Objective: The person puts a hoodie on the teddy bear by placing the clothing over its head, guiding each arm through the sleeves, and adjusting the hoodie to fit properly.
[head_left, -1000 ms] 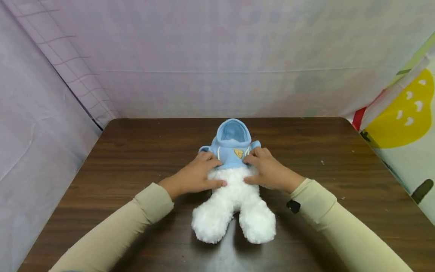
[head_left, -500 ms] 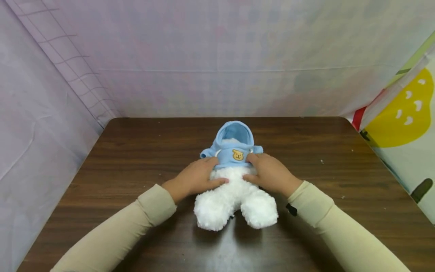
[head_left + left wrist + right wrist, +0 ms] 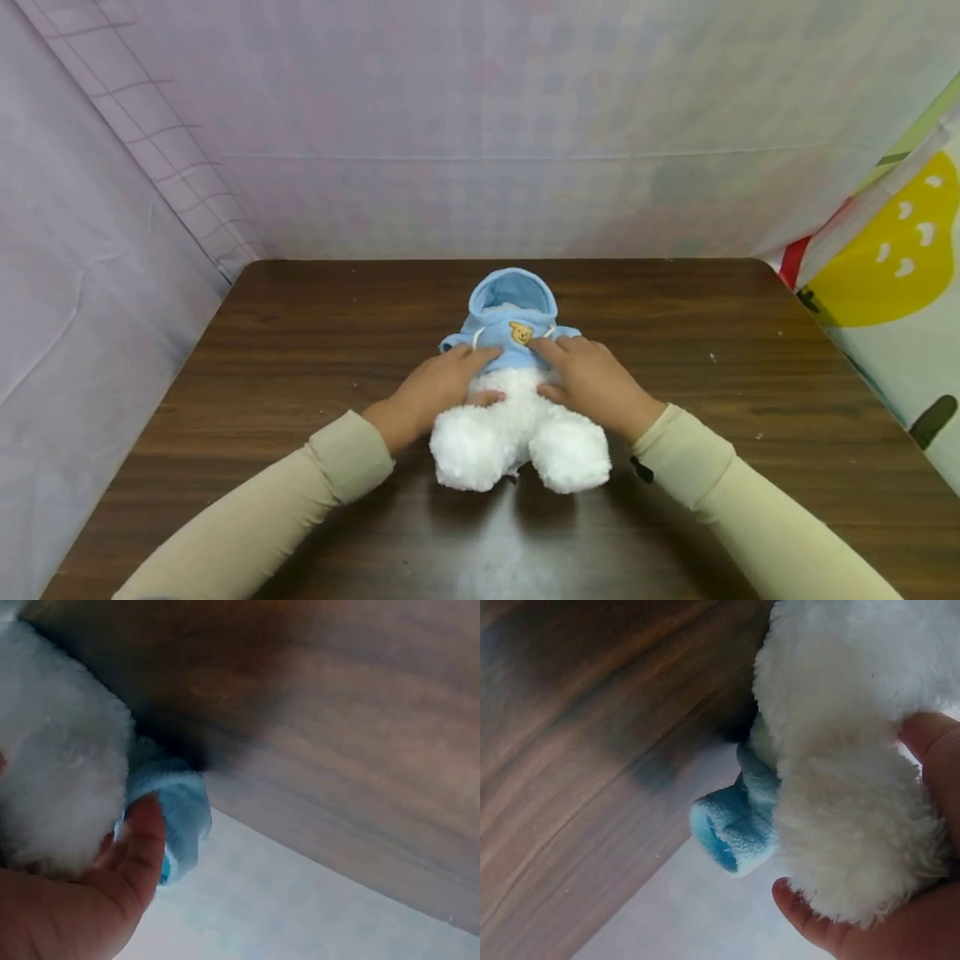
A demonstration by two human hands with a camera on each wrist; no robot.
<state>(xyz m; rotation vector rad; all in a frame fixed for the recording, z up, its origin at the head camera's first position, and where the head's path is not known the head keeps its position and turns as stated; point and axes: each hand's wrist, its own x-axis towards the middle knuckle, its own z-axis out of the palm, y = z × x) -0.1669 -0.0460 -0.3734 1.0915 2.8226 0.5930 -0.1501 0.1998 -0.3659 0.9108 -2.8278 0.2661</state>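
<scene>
A white fluffy plush toy (image 3: 468, 450) lies on its back mid-table, its two legs towards me. It wears a light blue hoodie (image 3: 510, 358) with a bear patch on the chest; no head shows in the hood. My left hand (image 3: 438, 383) grips the left side of the body at the hoodie's hem, thumb on the white fur. On the other side my right hand (image 3: 600, 387) holds the waist the same way, a finger near the patch. Both wrist views show white fur between thumb and fingers, and a blue sleeve (image 3: 739, 821) beyond the right hand.
The dark wood-grain table (image 3: 300, 333) ends at a pale patterned cloth backdrop (image 3: 480, 125). A white cloth (image 3: 67, 292) hangs at the left; a printed panel with a yellow shape (image 3: 892, 250) stands at the right.
The plush's feet have shifted away from me and its legs look shorter in view. Both hands keep their grip; the left fingers have come further onto the hoodie's front.
</scene>
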